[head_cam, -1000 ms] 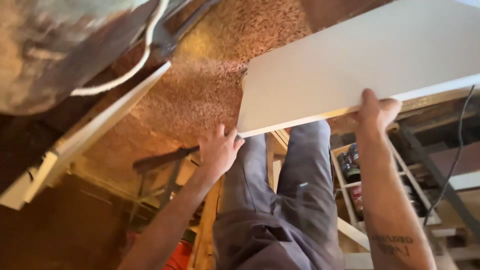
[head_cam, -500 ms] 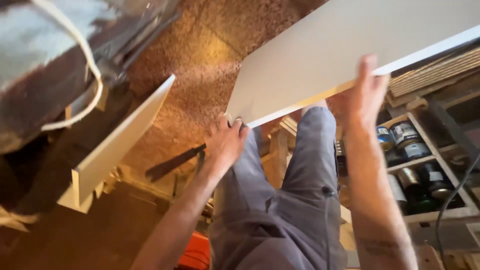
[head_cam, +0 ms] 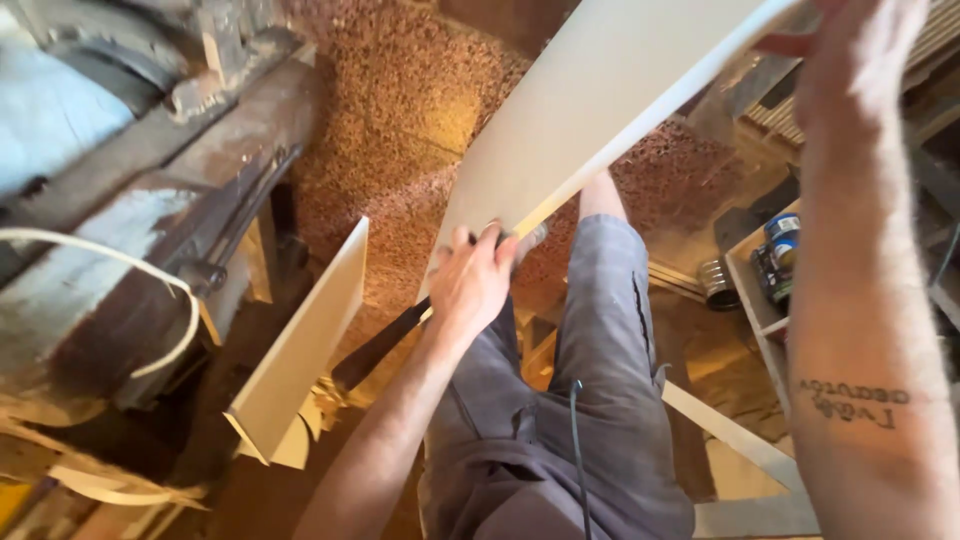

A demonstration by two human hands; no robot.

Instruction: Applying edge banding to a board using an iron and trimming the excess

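Two hands hold one large pale board [head_cam: 600,100], seen from above by a head camera looking down at the person's own legs. The board is flat, smooth and off-white, tilted steeply so its long lower edge runs from the lower middle up to the top right. The left hand [head_cam: 472,282] grips the board's lowest corner, fingers curled over the edge, just above the left thigh. The right hand [head_cam: 860,60] is raised at the top right and clasps the board's upper edge, fingers wrapped over it; the tattooed right forearm fills the right side of the view.

Open room around the board is tight. To the left stands a heavy, rusty grey machine [head_cam: 130,200] with a white cable [head_cam: 150,290] looping across its side. A second, smaller pale panel [head_cam: 305,345] leans on edge just beside the machine, near the held board's lower corner but apart from it. A dark flat bar [head_cam: 375,350] lies between that panel and the left hand. To the right, a wooden shelf unit [head_cam: 750,290] holds several small cans [head_cam: 780,250], close under the right forearm. A pale wooden strip [head_cam: 730,435] runs diagonally below the shelf.

The floor [head_cam: 400,110] is speckled reddish-brown and looks dusty, lit warmly in the middle. The person wears grey trousers [head_cam: 600,380], with a thin black cord [head_cam: 578,440] hanging over them.
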